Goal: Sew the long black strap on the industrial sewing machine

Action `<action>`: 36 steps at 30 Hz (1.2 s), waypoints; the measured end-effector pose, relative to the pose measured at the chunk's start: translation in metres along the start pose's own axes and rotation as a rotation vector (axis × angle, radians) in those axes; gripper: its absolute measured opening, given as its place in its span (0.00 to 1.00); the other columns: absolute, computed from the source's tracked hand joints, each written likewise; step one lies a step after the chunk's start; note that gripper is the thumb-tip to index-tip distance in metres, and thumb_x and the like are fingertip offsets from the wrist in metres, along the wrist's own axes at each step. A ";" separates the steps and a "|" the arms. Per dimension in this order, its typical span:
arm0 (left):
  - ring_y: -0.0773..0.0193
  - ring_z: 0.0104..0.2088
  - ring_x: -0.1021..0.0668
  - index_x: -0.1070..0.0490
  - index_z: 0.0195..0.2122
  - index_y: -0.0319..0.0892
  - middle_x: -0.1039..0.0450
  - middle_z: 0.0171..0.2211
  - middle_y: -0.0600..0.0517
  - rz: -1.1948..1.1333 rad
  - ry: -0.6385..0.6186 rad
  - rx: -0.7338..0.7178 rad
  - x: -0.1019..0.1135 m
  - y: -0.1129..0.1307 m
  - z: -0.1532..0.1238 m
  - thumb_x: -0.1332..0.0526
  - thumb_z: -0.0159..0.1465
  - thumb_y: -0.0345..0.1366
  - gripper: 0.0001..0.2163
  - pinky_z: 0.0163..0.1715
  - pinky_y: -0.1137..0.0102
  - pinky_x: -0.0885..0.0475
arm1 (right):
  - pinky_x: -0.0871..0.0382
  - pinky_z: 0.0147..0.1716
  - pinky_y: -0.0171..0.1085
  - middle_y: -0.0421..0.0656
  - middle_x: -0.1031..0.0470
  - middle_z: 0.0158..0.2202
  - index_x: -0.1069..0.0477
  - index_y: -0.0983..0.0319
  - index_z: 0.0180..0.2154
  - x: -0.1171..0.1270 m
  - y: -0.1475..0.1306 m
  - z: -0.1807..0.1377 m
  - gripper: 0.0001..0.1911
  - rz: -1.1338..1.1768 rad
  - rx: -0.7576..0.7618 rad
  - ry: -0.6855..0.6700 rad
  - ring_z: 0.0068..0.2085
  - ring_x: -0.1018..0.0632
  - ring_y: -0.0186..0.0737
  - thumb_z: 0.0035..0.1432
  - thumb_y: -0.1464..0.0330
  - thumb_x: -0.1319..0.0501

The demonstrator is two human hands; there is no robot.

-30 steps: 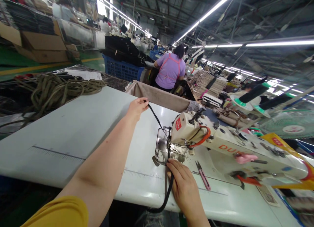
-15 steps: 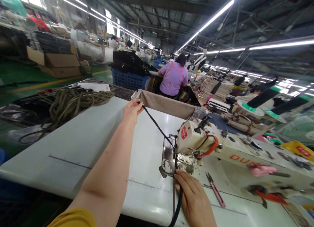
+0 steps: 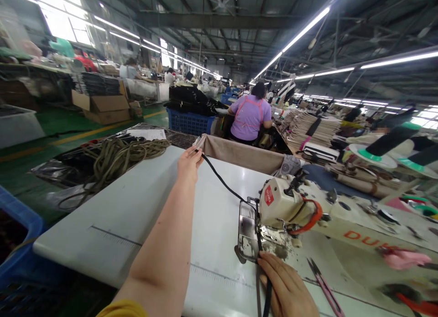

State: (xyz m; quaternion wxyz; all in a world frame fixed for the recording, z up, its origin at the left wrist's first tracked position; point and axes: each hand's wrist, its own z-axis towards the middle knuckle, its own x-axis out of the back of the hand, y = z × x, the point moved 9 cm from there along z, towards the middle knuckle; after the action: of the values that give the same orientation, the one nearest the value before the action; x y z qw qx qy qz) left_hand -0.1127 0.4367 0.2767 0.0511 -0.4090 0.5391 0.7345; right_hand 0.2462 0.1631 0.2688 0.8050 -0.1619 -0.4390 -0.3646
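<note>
A narrow black strap (image 3: 222, 181) runs from my left hand across the white table to the sewing machine (image 3: 278, 198), then on toward me. At the far edge of the table, my left hand (image 3: 190, 163) pinches the strap's far stretch, arm outstretched. My right hand (image 3: 287, 283) lies in front of the needle area with fingers together, pressing the strap near the metal plate (image 3: 247, 230); its thumb is partly hidden. Past this hand the strap drops toward the table's near edge. Pink-handled thread snips (image 3: 325, 285) lie on the table right of my right hand.
A fabric-lined trough (image 3: 242, 153) borders the table's far side. Olive cords (image 3: 126, 159) are heaped at the left, above a blue crate (image 3: 20, 244). Ahead sits a person in a purple shirt (image 3: 249, 116). Thread cones (image 3: 383, 143) stand at right.
The camera view has turned slightly left and up, so the table and machine appear farther right and lower. Both hands keep their hold on the strap, with little visible movement along the table.
</note>
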 end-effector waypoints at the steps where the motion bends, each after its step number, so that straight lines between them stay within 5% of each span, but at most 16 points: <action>1: 0.64 0.42 0.18 0.26 0.46 0.45 0.20 0.43 0.50 -0.001 -0.007 -0.003 -0.001 0.000 -0.001 0.24 0.51 0.34 0.22 0.46 0.68 0.22 | 0.19 0.53 0.46 0.45 0.20 0.59 0.27 0.57 0.63 0.000 0.001 0.000 0.19 0.009 0.002 0.000 0.56 0.17 0.48 0.77 0.63 0.45; 18: 0.61 0.42 0.18 0.23 0.41 0.44 0.20 0.39 0.49 0.014 -0.044 0.085 -0.011 -0.004 -0.004 0.28 0.53 0.25 0.16 0.48 0.64 0.21 | 0.20 0.58 0.52 0.49 0.20 0.59 0.24 0.58 0.60 0.005 -0.006 0.006 0.17 0.062 -0.180 -0.105 0.59 0.19 0.49 0.77 0.67 0.45; 27: 0.66 0.36 0.20 0.22 0.41 0.43 0.23 0.35 0.52 0.094 -0.060 0.134 0.003 0.005 -0.045 0.27 0.52 0.24 0.15 0.42 0.70 0.21 | 0.20 0.59 0.52 0.50 0.20 0.59 0.24 0.60 0.59 0.007 -0.008 0.009 0.16 0.096 -0.187 -0.112 0.60 0.20 0.48 0.77 0.68 0.46; 36: 0.62 0.37 0.17 0.25 0.49 0.43 0.20 0.43 0.48 0.220 -0.134 0.197 0.002 -0.007 -0.078 0.26 0.51 0.22 0.24 0.46 0.60 0.19 | 0.21 0.58 0.53 0.50 0.21 0.60 0.25 0.60 0.59 0.003 -0.007 0.007 0.16 0.083 -0.176 -0.119 0.61 0.20 0.49 0.78 0.67 0.46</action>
State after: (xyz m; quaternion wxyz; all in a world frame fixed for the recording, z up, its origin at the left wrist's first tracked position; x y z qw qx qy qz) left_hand -0.0676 0.3736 0.2638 0.0460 -0.2908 0.6454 0.7048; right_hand 0.2379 0.1610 0.2745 0.7747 -0.2713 -0.4452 -0.3578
